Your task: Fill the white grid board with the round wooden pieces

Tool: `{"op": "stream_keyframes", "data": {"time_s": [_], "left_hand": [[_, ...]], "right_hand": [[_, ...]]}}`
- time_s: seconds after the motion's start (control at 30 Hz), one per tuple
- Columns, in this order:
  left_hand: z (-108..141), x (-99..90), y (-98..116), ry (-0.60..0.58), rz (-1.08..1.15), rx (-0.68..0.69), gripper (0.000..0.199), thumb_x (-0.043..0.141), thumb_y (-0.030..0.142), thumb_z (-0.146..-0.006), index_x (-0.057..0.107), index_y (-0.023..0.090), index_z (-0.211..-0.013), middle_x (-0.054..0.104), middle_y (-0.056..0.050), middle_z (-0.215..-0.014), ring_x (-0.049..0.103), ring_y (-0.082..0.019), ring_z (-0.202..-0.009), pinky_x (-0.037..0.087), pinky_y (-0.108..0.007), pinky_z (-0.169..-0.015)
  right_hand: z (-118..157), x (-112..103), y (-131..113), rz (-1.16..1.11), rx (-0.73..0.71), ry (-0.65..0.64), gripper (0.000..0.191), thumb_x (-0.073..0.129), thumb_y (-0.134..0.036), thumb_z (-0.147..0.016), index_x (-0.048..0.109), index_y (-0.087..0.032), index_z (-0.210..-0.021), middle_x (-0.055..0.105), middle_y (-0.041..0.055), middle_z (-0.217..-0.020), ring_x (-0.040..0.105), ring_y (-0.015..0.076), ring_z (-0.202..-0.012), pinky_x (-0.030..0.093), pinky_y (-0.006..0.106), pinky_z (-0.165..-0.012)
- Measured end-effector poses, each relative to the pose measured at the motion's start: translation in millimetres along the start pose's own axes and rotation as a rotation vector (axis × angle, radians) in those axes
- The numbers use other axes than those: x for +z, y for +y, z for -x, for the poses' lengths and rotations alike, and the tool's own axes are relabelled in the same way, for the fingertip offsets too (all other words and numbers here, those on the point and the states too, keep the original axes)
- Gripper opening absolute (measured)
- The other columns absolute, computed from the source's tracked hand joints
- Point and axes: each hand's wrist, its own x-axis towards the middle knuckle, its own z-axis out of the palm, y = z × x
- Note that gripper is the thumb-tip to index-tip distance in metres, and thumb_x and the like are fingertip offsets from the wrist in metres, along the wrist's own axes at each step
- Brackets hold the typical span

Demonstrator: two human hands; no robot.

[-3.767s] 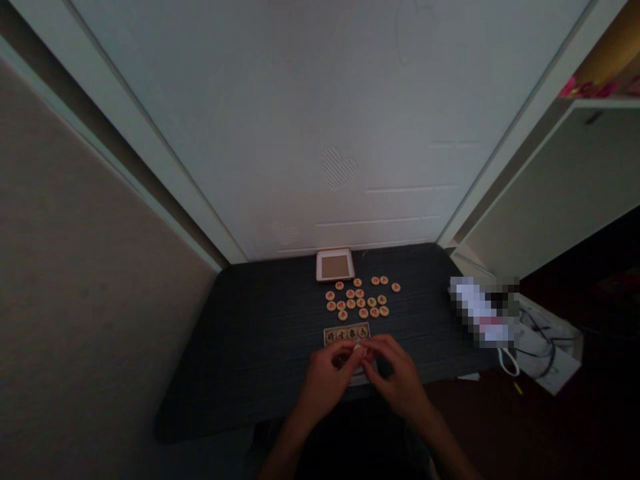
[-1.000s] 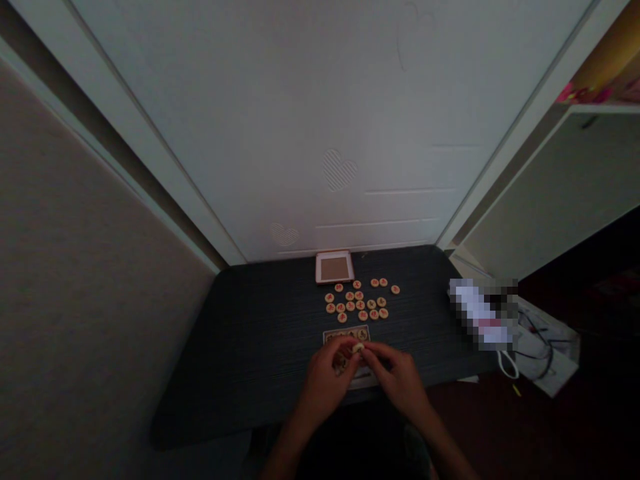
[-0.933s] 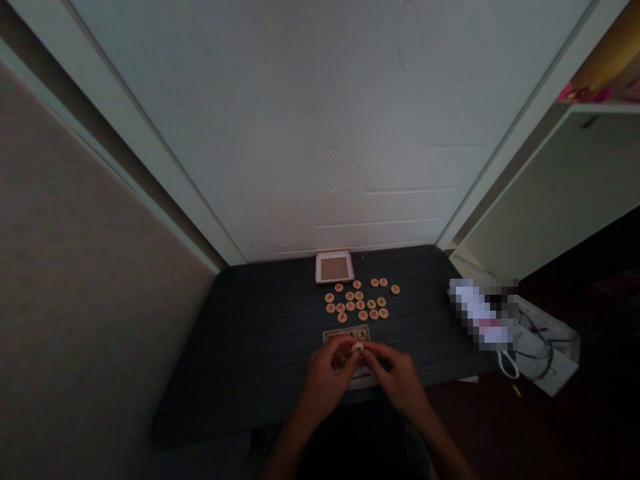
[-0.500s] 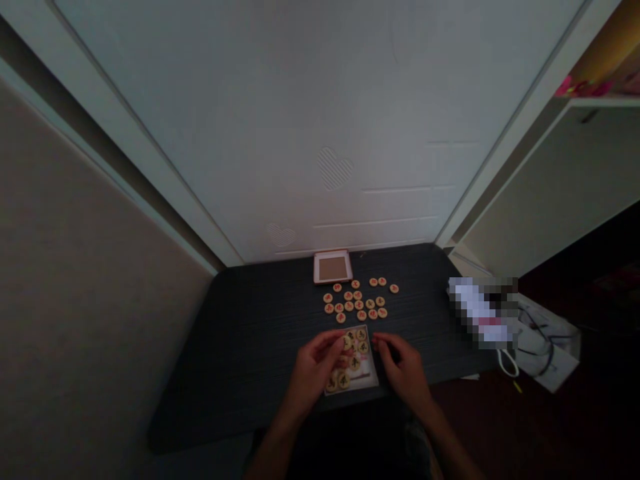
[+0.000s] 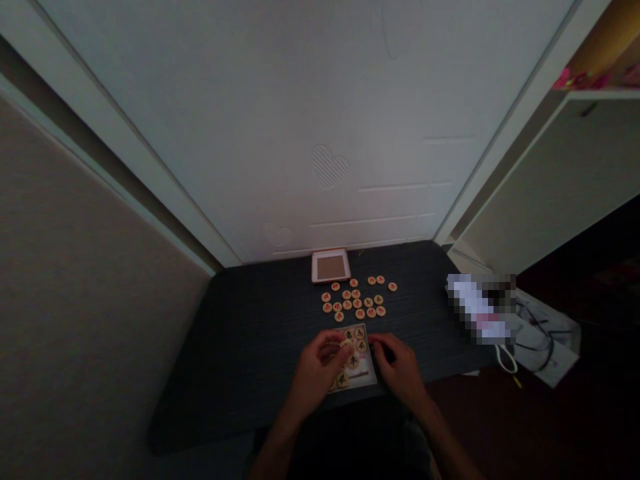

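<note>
My left hand [image 5: 314, 373] is over the left side of a shallow box [image 5: 367, 373]. Its thumb and fingers pinch a round Chinese chess piece [image 5: 346, 343], which is partly hidden. Several pieces with dark characters lie in the box, among them one piece [image 5: 353, 361] near the middle and another [image 5: 342, 380] at the front. The left hand covers part of the box. At the box's right rim is my right hand [image 5: 401, 368], fingers curled and thumb close to the index finger. Whatever sits between those fingertips, if anything, is too small to make out.
Beyond the box, several red-lettered and dark-lettered pieces [image 5: 357, 303] are scattered on the dark table [image 5: 240, 347]. A shallow lid [image 5: 331, 268] stands behind them near the white panel [image 5: 280, 133]. To the right are a pixelated item [image 5: 477, 313] and a white box with cables [image 5: 555, 357].
My right fingertips have shifted slightly left to the box's rim. The left hand's piece has tilted and shows less of its face. The whole view has moved a little.
</note>
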Motion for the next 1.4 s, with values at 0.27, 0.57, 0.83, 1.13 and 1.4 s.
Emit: {"op": "stream_keyframes", "data": {"time_s": [0.27, 0.57, 0.83, 1.13, 1.4], "left_hand": [[1.3, 10.8, -3.0, -0.020, -0.324, 0.116, 0.022, 0.069, 0.039, -0.084, 0.073, 0.022, -0.097, 0.078, -0.004, -0.090, 0.073, -0.021, -0.080, 0.058, -0.030, -0.074], [2.3, 17.9, -3.1, -0.063, -0.456, 0.256, 0.021, 0.064, 0.029, -0.088, 0.074, 0.028, -0.106, 0.077, -0.003, -0.107, 0.072, -0.023, -0.094, 0.057, -0.035, -0.088], [1.0, 18.3, -2.3, -0.144, -0.677, 0.340, 0.014, 0.067, 0.023, -0.086, 0.075, 0.028, -0.097, 0.075, -0.002, -0.097, 0.068, -0.022, -0.092, 0.053, -0.035, -0.088], [-1.5, 18.8, -11.5, -0.145, -0.834, 0.350, 0.010, 0.069, 0.031, -0.088, 0.076, 0.028, -0.094, 0.070, -0.004, -0.096, 0.064, -0.023, -0.095, 0.051, -0.036, -0.087], [-8.6, 18.7, -6.1, -0.199, -0.908, 0.481, 0.008, 0.070, 0.025, -0.088, 0.075, 0.027, -0.094, 0.076, -0.003, -0.098, 0.062, -0.026, -0.098, 0.045, -0.042, -0.091]], "right_hand": [[0.6, 1.3, 1.9, -0.003, -0.018, 0.016, 0.026, 0.051, -0.020, -0.094, 0.073, -0.025, -0.106, 0.075, 0.0043, -0.096, 0.071, 0.0198, -0.089, 0.056, 0.030, -0.081], [0.7, 2.1, 1.8, -0.010, -0.008, 0.007, 0.027, 0.050, -0.018, -0.094, 0.072, -0.025, -0.107, 0.075, 0.0043, -0.097, 0.071, 0.0199, -0.090, 0.055, 0.031, -0.082], [2.1, 4.0, 5.0, -0.021, -0.004, 0.012, 0.026, 0.050, -0.018, -0.094, 0.072, -0.024, -0.107, 0.075, 0.0048, -0.097, 0.070, 0.0200, -0.091, 0.055, 0.031, -0.083], [0.9, 4.5, 5.7, -0.015, -0.002, 0.010, 0.027, 0.049, -0.018, -0.094, 0.072, -0.024, -0.106, 0.074, 0.0053, -0.095, 0.070, 0.0202, -0.089, 0.055, 0.031, -0.083], [0.1, 4.2, 4.7, -0.003, -0.022, 0.025, 0.027, 0.049, -0.020, -0.094, 0.072, -0.024, -0.105, 0.075, 0.0052, -0.093, 0.071, 0.0204, -0.086, 0.056, 0.031, -0.080]]}}
